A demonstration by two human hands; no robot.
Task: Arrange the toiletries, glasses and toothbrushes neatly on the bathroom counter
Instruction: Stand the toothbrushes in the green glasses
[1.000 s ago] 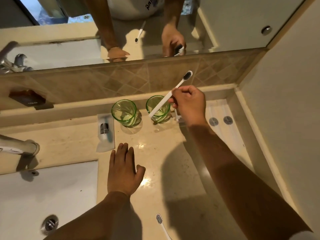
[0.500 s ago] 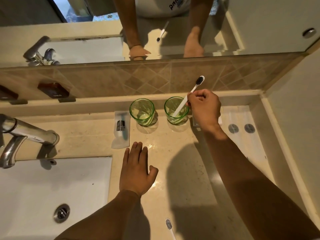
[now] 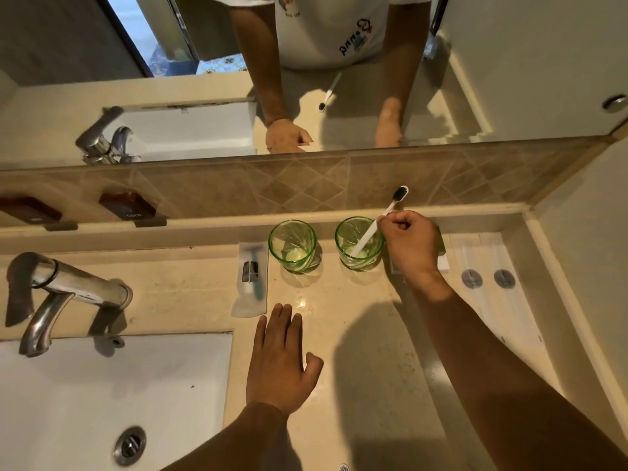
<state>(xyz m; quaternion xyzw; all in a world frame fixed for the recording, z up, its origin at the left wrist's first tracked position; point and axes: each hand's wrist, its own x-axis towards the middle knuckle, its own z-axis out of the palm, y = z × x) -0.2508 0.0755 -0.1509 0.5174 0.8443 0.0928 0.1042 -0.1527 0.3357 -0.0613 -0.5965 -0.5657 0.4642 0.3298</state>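
Note:
Two green glasses stand side by side at the back of the beige counter (image 3: 367, 368): the left glass (image 3: 293, 245) holds nothing, and the right glass (image 3: 359, 242) has a white toothbrush (image 3: 380, 220) with dark bristles leaning in it. My right hand (image 3: 413, 246) pinches that toothbrush's handle just right of the glass. My left hand (image 3: 280, 363) lies flat on the counter, fingers spread, in front of the glasses. A wrapped razor packet (image 3: 250, 278) lies left of the left glass. The head of a second toothbrush (image 3: 344, 467) peeks in at the bottom edge.
A white sink (image 3: 102, 399) with a chrome tap (image 3: 64, 294) fills the left. White sachets with round seals (image 3: 487, 278) lie at the right. Two brown bottles (image 3: 127, 206) stand on the back ledge. A mirror (image 3: 509, 79) spans the wall above the tiles.
My right hand has lowered the toothbrush handle-first into the right glass. The view has shifted left, showing more of the tap and sink. My left hand stays flat.

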